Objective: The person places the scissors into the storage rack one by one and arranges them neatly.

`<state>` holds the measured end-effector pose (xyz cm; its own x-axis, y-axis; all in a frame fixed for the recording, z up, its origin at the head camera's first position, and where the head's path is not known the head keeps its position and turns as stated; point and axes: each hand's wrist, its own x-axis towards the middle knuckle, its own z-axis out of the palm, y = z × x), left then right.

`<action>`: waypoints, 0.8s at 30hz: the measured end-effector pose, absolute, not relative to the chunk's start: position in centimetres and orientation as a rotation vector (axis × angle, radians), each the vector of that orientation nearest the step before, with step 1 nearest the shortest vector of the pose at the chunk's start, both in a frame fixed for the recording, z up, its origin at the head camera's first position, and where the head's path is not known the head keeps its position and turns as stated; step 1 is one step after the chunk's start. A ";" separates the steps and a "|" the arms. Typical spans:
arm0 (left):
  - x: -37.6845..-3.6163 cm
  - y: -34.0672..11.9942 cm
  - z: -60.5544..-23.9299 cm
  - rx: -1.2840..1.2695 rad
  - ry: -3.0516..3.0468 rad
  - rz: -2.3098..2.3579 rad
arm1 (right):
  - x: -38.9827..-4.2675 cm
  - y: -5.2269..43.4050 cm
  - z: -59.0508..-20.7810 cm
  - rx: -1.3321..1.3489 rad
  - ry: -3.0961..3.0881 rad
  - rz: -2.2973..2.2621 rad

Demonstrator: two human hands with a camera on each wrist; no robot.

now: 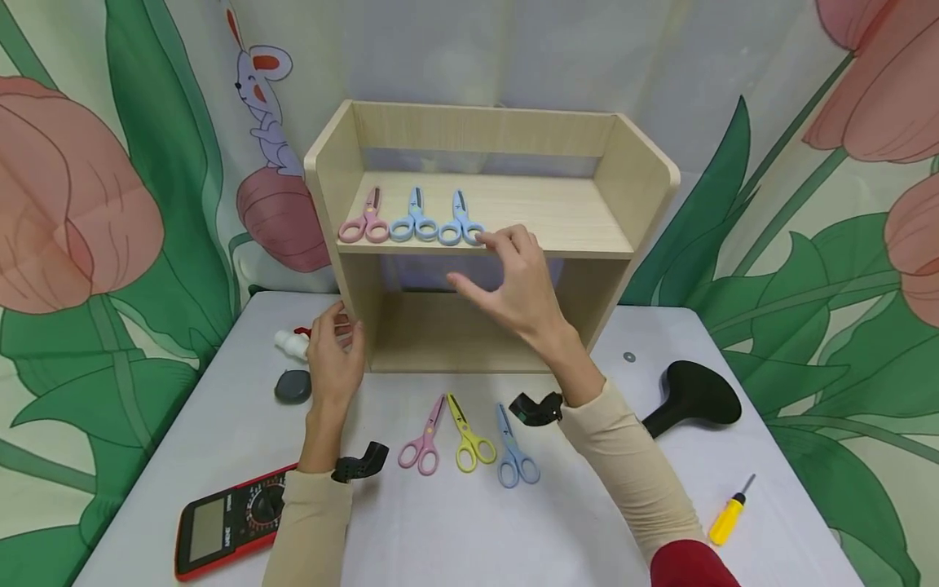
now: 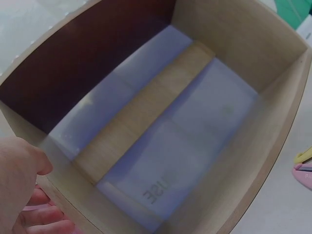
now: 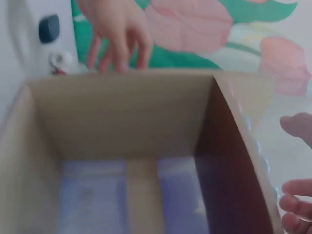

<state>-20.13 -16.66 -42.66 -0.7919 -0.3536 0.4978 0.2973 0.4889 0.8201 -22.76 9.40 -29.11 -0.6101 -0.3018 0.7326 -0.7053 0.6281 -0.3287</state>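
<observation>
A light wooden two-tier shelf stands on the table. My left hand is at its left side panel, fingers along the outer face and thumb by the front edge. In the left wrist view, the thumb lies at that edge. My right hand is at the front edge of the upper board, thumb and fingers spread apart. Its fingertips are right at the handle of a light blue pair of scissors. Left of it lie another blue pair of scissors and a pink pair, blades pointing back.
In front of the shelf lie pink scissors, yellow scissors and blue scissors. A red-and-black multimeter sits front left, a white bottle and dark round object at left. To the right are a black paddle-shaped object and yellow screwdriver.
</observation>
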 end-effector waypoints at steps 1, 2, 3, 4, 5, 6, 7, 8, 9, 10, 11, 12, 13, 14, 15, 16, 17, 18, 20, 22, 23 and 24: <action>-20.1 -16.7 -42.6 0.046 -2.100 -1.326 | -22.3 9.5 -29.9 0.808 -2.207 0.813; -20.1 -16.7 -42.6 0.046 -2.100 -1.327 | -21.8 9.6 -30.7 0.830 -2.221 0.807; -20.1 -16.7 -42.5 0.046 -2.099 -1.328 | -21.3 9.7 -31.5 0.852 -2.247 0.803; -20.1 -16.7 -42.5 0.047 -2.100 -1.328 | -20.9 9.8 -32.4 0.874 -2.281 0.798; -20.1 -16.7 -42.6 0.048 -2.102 -1.326 | -20.4 9.9 -33.3 0.895 -2.323 0.797; -20.1 -16.7 -42.6 0.050 -2.104 -1.325 | -20.0 10.0 -34.3 0.915 -2.370 0.802; -20.1 -16.7 -42.6 0.050 -2.105 -1.324 | -19.6 10.1 -35.3 0.934 -2.419 0.805; -20.1 -16.7 -42.6 0.050 -2.106 -1.322 | -19.2 10.3 -36.2 0.953 -2.472 0.806; -20.1 -16.7 -42.6 0.050 -2.107 -1.320 | -18.8 10.4 -37.2 0.971 -2.521 0.809; -20.1 -16.7 -42.6 0.048 -2.108 -1.320 | -18.4 10.6 -38.1 0.984 -2.569 0.806; -20.1 -16.7 -42.6 0.048 -2.108 -1.320 | -18.1 10.7 -39.0 0.998 -2.609 0.801; -20.1 -16.7 -42.6 0.045 -2.107 -1.321 | -17.7 10.9 -40.0 1.010 -2.647 0.793; -20.1 -16.7 -42.6 0.042 -2.105 -1.324 | -17.4 11.1 -40.9 1.018 -2.683 0.776; -20.1 -16.6 -42.6 0.041 -2.105 -1.323 | -17.1 11.2 -41.8 1.027 -2.710 0.760; -20.1 -16.6 -42.6 0.040 -2.107 -1.323 | -16.8 11.4 -42.6 1.032 -2.733 0.744; -20.1 -16.6 -42.6 0.041 -2.108 -1.323 | -16.4 11.6 -43.5 1.037 -2.751 0.733; -20.1 -16.6 -42.6 0.044 -2.111 -1.321 | -16.1 11.7 -44.2 1.040 -2.767 0.714; -20.1 -16.6 -42.6 0.046 -2.113 -1.320 | -15.8 11.9 -44.9 1.037 -2.784 0.690; -20.1 -16.6 -42.6 0.053 -2.117 -1.316 | -15.2 12.1 -46.2 1.023 -2.805 0.632; -20.0 -16.6 -42.6 0.059 -2.118 -1.312 | -14.7 12.1 -47.1 1.010 -2.827 0.568; -20.0 -16.6 -42.6 0.060 -2.116 -1.311 | -14.4 12.2 -47.5 1.004 -2.839 0.524; -20.0 -16.6 -42.6 0.060 -2.114 -1.310 | -14.2 12.2 -47.8 1.001 -2.851 0.488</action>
